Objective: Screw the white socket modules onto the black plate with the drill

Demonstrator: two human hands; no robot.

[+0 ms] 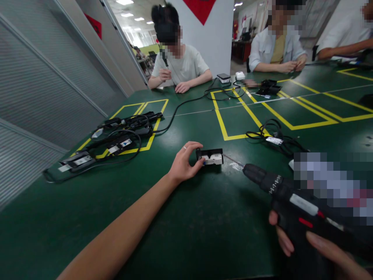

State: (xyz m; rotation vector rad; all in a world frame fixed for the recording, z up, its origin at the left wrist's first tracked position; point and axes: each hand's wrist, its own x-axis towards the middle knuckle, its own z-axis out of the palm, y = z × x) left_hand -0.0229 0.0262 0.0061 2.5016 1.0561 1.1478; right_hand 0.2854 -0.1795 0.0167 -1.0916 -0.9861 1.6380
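Note:
My left hand (185, 163) grips the left end of a small black housing (208, 152) with a white part (213, 159) set in it, resting on the green table. Thumb and fingers close around that end. In my right hand (285, 235) is a black cordless drill (291, 200) with red accents, its handle wrapped by my fingers. A long thin bit (232, 160) points from its chuck toward the housing's right end. The tip is at or very near that end; I cannot tell whether it touches.
Black adapters and cables (125, 134) lie on the left, another coiled cable (271, 134) on the right. Yellow tape (225, 134) marks rectangles on the green table (163, 233). Across it sit several people, one person (186, 64) holding a dark tool. A partition (52, 77) borders the left.

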